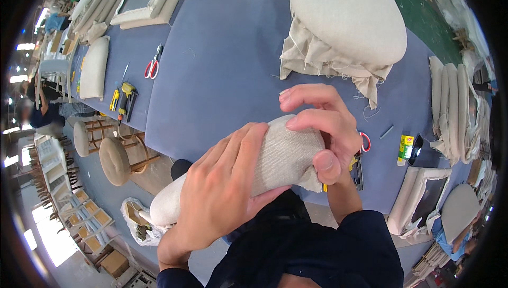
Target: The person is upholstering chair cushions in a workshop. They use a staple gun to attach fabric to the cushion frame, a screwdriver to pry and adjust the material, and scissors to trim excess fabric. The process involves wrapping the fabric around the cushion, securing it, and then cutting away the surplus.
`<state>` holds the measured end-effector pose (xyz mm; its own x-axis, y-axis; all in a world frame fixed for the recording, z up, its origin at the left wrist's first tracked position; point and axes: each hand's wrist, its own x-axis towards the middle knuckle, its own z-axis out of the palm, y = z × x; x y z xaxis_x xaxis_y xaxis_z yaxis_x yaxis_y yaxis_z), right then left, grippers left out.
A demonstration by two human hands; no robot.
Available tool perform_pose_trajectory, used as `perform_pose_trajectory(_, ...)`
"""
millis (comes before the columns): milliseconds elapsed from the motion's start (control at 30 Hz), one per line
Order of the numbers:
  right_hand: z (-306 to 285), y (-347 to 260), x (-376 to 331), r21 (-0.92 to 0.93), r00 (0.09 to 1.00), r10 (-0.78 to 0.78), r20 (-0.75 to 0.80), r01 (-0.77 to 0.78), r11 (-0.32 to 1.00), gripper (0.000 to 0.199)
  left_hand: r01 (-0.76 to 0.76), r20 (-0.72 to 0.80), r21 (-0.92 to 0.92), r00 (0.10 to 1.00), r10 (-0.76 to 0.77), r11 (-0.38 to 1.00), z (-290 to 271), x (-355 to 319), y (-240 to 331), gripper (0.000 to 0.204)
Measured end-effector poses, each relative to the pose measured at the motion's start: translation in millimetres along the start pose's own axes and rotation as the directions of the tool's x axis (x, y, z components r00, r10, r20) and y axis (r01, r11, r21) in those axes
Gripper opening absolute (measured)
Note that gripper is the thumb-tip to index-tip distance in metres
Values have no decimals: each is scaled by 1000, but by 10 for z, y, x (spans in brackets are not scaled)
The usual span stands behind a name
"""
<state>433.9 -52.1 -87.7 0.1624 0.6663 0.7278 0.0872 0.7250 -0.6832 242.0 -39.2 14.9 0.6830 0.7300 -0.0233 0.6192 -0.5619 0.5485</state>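
A seat cushion (288, 153) covered in beige woven fabric stands tilted near the table's front edge, close to my body. My left hand (222, 182) is wrapped over its middle, fingers together on the fabric and thumb underneath. At the cushion's right end, my right hand (330, 129) grips the corner between thumb and bent fingers, with the index finger lifted off. A frayed fabric edge shows by the right thumb. The cushion's far left end reaches past my left wrist. Its underside is mostly hidden.
A stack of beige cushions (346, 15) with loose fabric lies at the far right of the blue table (222, 50). Red-handled scissors (152, 68) and a yellow-black staple gun (126, 102) lie left. A staple box (405, 149) lies right. Stools (115, 162) stand beyond the left edge.
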Motion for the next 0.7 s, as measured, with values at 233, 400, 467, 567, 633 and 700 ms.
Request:
perform_pose_trajectory(233,33,-31,-87,17,998,59,-36,-59,998,51,-5,-11,3,1000,5,1000,37,-78,59,79)
perform_pose_trajectory(400,12,-156,-164,-27,984,149,-97,-153,988,55,-53,28,25,998,52,998,9,-125,98,75)
perform_pose_trajectory(467,37,-244,-175,-46,971,163,-174,-174,984,59,-40,-28,39,999,41,998,62,-137,104,76)
perform_pose_trajectory(567,149,-441,-427,-73,858,75,-508,-129,989,57,-153,-34,-54,988,151,987,11,-96,79,79)
perform_pose_trajectory(633,213,-460,-864,-105,818,87,-568,-177,979,47,-248,-41,-220,969,245,943,-67,-12,6,65)
perform_pose_trajectory(700,398,-532,-1310,-91,786,276,-553,-386,918,47,-194,19,-362,976,215,912,-39,243,-149,51)
